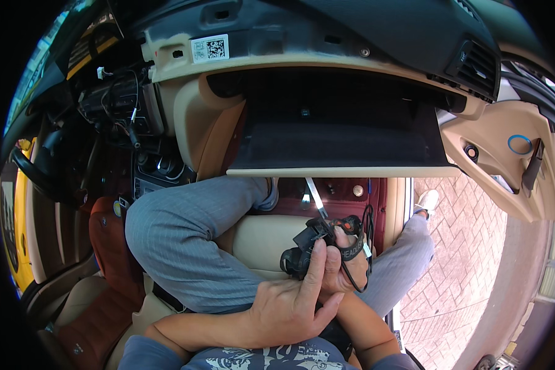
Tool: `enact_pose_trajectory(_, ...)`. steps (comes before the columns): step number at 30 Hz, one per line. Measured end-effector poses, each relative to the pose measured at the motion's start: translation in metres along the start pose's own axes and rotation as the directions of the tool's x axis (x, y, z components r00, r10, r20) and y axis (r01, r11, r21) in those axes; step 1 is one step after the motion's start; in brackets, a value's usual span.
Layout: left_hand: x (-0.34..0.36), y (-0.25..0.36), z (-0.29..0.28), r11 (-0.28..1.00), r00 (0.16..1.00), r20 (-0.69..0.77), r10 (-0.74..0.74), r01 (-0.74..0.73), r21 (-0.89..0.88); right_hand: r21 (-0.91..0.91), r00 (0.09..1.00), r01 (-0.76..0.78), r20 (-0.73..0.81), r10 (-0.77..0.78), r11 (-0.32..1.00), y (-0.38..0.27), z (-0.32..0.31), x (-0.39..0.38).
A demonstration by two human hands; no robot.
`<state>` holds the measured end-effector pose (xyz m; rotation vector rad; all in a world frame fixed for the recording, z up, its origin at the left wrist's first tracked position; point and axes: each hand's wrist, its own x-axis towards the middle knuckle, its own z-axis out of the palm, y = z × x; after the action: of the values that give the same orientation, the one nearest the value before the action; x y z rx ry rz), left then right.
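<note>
Above my lap, my right hand (pixel 347 275) is closed round a black headlamp (pixel 299 260) with a dark strap and an orange-red spot on one part. A thin black cable loops down beside that hand. My left hand (pixel 290 302) lies across in front with its index and middle fingers stretched out and its thumb apart. Those fingertips reach the headlamp and appear to touch it. Beyond it, a narrow pale strip (pixel 315 196) with a dark lower end points up toward the glove box; whether my right hand grips it is hidden.
The glove box (pixel 345 172) hangs open over my knees. A cream seat (pixel 265 240) lies under me, with the centre console (pixel 157 179) at left, exposed wiring (pixel 134 132) above it. At right, the door (pixel 505 148) stands open over brick paving (pixel 450 259).
</note>
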<state>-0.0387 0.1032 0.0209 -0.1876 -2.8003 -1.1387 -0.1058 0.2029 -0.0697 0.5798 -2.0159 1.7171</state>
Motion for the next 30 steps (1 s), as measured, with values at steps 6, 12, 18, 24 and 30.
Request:
enact_pose_trajectory(6, 0.001, 0.002, -0.001, 1.000, 1.000, -0.019, 0.024, -0.024, 0.014, 0.024, 0.998, -0.031, -0.046, 0.032, 0.999, -0.003, 0.001, -0.001)
enact_pose_trajectory(12, 0.000, 0.002, -0.004, 0.992, 0.997, -0.043, 0.058, -0.053, 0.110, 0.140, 0.992, -0.034, -0.119, 0.051, 0.990, -0.001, 0.007, -0.006)
enact_pose_trajectory(18, -0.003, 0.002, -0.003, 0.984, 0.993, -0.067, 0.098, -0.086, 0.159, 0.146, 0.991, -0.111, -0.058, 0.120, 0.983, -0.011, 0.002, -0.007)
enact_pose_trajectory(24, -0.003, 0.002, -0.002, 0.985, 0.991, -0.079, 0.109, -0.097, 0.141, 0.218, 0.986, -0.111, -0.096, 0.135, 0.969, 0.008, 0.006, -0.017)
enact_pose_trajectory(30, -0.001, 0.004, -0.001, 0.984, 0.987, -0.091, 0.132, -0.119, 0.131, 0.183, 0.994, -0.072, -0.068, 0.086, 0.981, 0.004, -0.005, -0.020)
